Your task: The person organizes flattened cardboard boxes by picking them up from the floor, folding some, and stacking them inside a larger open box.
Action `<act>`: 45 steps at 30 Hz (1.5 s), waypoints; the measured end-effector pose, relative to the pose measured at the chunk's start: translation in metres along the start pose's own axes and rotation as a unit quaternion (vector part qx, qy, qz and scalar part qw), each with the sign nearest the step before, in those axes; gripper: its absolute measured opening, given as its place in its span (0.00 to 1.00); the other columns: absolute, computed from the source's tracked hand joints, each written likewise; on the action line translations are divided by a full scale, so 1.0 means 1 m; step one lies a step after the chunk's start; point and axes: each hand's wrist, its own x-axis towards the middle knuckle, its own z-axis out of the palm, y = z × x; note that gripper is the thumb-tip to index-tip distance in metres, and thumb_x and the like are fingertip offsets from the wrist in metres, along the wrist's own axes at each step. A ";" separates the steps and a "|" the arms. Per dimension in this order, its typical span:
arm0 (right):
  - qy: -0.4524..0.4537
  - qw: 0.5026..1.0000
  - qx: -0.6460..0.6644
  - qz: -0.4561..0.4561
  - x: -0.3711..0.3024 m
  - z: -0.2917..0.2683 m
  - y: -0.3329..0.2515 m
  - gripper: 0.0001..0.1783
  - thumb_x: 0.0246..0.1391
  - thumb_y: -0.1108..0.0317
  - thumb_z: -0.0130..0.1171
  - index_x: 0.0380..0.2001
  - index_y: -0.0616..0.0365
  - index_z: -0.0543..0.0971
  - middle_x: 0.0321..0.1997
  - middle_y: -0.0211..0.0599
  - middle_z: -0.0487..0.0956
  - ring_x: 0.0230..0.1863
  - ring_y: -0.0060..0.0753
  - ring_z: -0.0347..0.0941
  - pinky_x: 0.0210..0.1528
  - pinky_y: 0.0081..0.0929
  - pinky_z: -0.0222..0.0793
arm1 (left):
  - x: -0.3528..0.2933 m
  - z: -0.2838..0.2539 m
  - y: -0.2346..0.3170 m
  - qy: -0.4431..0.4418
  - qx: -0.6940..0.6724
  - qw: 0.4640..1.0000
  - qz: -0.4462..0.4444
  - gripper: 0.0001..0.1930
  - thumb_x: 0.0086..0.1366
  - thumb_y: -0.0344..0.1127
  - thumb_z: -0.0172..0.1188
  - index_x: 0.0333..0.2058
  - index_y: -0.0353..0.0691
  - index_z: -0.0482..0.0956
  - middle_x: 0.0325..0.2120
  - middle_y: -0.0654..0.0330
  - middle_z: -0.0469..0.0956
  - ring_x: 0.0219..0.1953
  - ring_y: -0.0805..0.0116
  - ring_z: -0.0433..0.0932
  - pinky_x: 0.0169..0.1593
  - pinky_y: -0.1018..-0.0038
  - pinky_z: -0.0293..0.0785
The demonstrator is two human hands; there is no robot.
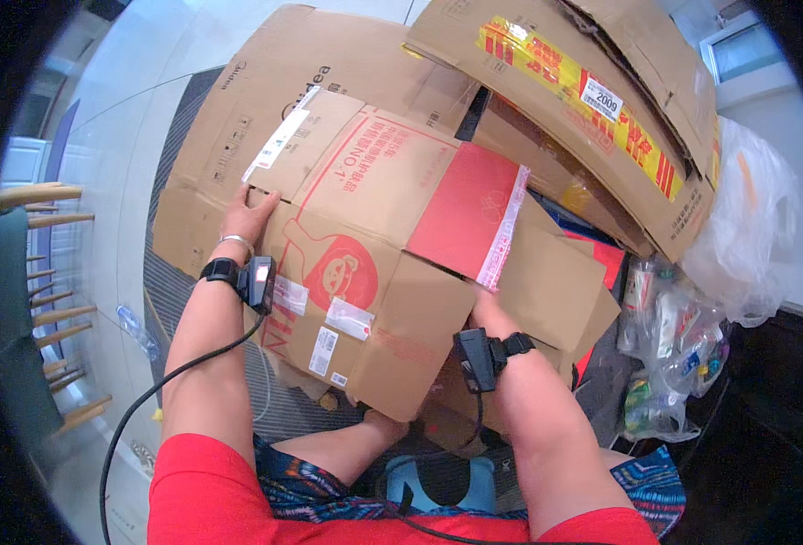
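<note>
A flattened brown cardboard box [379, 218] with red print, a red panel and strips of pink and white tape lies tilted in front of me. At its left edge my left hand [249, 218] grips the cardboard beside a cut between the flaps. My right hand [485, 307] holds the right edge just below the red panel; most of its fingers are hidden by the cardboard. Pieces of clear tape and a white label [324, 351] are stuck to the box's lower left part. Each wrist wears a black strapped device, with a cable running from it.
Behind lies a larger flattened carton [329, 54]. Bent cardboard sheets [556, 100] with yellow and red tape lean at the upper right. Plastic bags [678, 354] with bottles stand at the right. Wooden-legged chairs [56, 218] and a clear bottle [138, 331] are at the left.
</note>
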 end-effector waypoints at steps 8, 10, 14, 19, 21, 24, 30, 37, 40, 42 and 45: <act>-0.044 0.989 -0.095 0.101 0.004 0.004 -0.032 0.22 0.49 0.55 0.50 0.39 0.63 0.71 0.34 0.38 0.74 0.29 0.32 0.71 0.30 0.31 0.67 | -0.017 0.004 0.017 0.055 0.145 0.988 -0.017 0.39 0.49 0.61 0.49 0.55 0.44 0.56 0.50 0.46 0.62 0.53 0.52 0.61 0.54 0.62 0.56; -0.014 0.985 -0.161 0.056 -0.036 -0.014 -0.067 0.17 0.49 0.57 0.50 0.34 0.61 0.72 0.27 0.36 0.74 0.23 0.30 0.70 0.22 0.25 0.66 | -0.049 -0.011 0.048 0.073 0.174 0.980 -0.062 0.37 0.52 0.60 0.45 0.56 0.45 0.53 0.56 0.49 0.52 0.58 0.52 0.52 0.57 0.58 0.47; 0.331 0.872 -0.272 -0.236 -0.095 -0.126 -0.099 0.13 0.40 0.66 0.60 0.30 0.61 0.72 0.27 0.33 0.73 0.28 0.23 0.68 0.32 0.21 0.65 | -0.071 -0.018 0.068 0.140 0.195 0.970 -0.041 0.39 0.52 0.61 0.45 0.55 0.39 0.53 0.56 0.49 0.52 0.58 0.53 0.50 0.58 0.59 0.46; 0.240 0.949 -0.198 -0.053 -0.107 -0.203 -0.021 0.37 0.37 0.52 0.62 0.44 0.72 0.65 0.38 0.45 0.73 0.37 0.31 0.69 0.38 0.24 0.65 | -0.170 0.034 0.117 0.106 0.203 0.969 0.091 0.46 0.46 0.64 0.51 0.56 0.37 0.50 0.58 0.48 0.46 0.60 0.53 0.43 0.58 0.56 0.42; 0.204 0.958 -0.200 -0.019 -0.128 -0.147 -0.038 0.41 0.36 0.51 0.63 0.46 0.72 0.64 0.40 0.46 0.72 0.40 0.35 0.69 0.41 0.26 0.65 | -0.226 0.037 0.125 0.072 0.203 0.968 0.128 0.50 0.42 0.64 0.54 0.56 0.35 0.49 0.58 0.47 0.44 0.61 0.52 0.39 0.59 0.55 0.39; 0.285 0.902 -0.322 -0.027 -0.122 -0.151 -0.026 0.47 0.30 0.50 0.65 0.49 0.71 0.59 0.45 0.51 0.70 0.45 0.41 0.68 0.46 0.29 0.64 | -0.295 0.053 0.145 -0.027 0.208 0.967 0.144 0.54 0.37 0.61 0.60 0.57 0.34 0.46 0.58 0.47 0.40 0.62 0.52 0.35 0.60 0.55 0.35; 0.340 0.852 -0.398 -0.006 -0.127 -0.112 -0.045 0.49 0.28 0.45 0.64 0.50 0.65 0.60 0.49 0.55 0.66 0.51 0.48 0.62 0.52 0.35 0.58 | -0.310 0.055 0.134 -0.066 0.281 0.946 0.149 0.49 0.40 0.42 0.62 0.57 0.34 0.43 0.58 0.46 0.42 0.61 0.48 0.37 0.60 0.56 0.40; 0.247 0.917 -0.299 -0.096 -0.103 -0.153 0.000 0.33 0.31 0.49 0.64 0.37 0.66 0.73 0.35 0.46 0.76 0.38 0.43 0.72 0.39 0.32 0.66 | -0.267 0.028 0.098 -0.170 -0.018 0.948 0.267 0.35 0.40 0.23 0.52 0.53 0.36 0.56 0.47 0.47 0.65 0.50 0.53 0.64 0.52 0.70 0.60; 0.131 0.982 -0.133 -0.026 -0.098 -0.168 0.022 0.32 0.34 0.51 0.62 0.38 0.67 0.72 0.38 0.43 0.75 0.40 0.38 0.70 0.41 0.28 0.64 | -0.251 0.022 0.092 -0.235 -0.173 0.925 0.243 0.32 0.40 0.18 0.47 0.50 0.38 0.62 0.41 0.50 0.72 0.46 0.62 0.69 0.49 0.77 0.62; 0.127 0.991 -0.036 -0.013 -0.108 -0.162 0.038 0.31 0.36 0.51 0.62 0.38 0.67 0.72 0.39 0.43 0.74 0.41 0.36 0.69 0.42 0.27 0.62 | -0.248 0.025 0.088 -0.258 -0.201 0.916 0.231 0.32 0.41 0.18 0.47 0.51 0.38 0.62 0.41 0.51 0.72 0.46 0.64 0.69 0.49 0.77 0.62; 0.171 0.984 -0.039 -0.043 -0.124 -0.127 0.050 0.32 0.39 0.48 0.59 0.38 0.69 0.73 0.42 0.46 0.73 0.44 0.35 0.67 0.45 0.26 0.60 | -0.246 0.023 0.075 -0.255 -0.258 0.901 0.237 0.32 0.41 0.18 0.46 0.51 0.40 0.62 0.40 0.55 0.73 0.44 0.69 0.69 0.48 0.79 0.62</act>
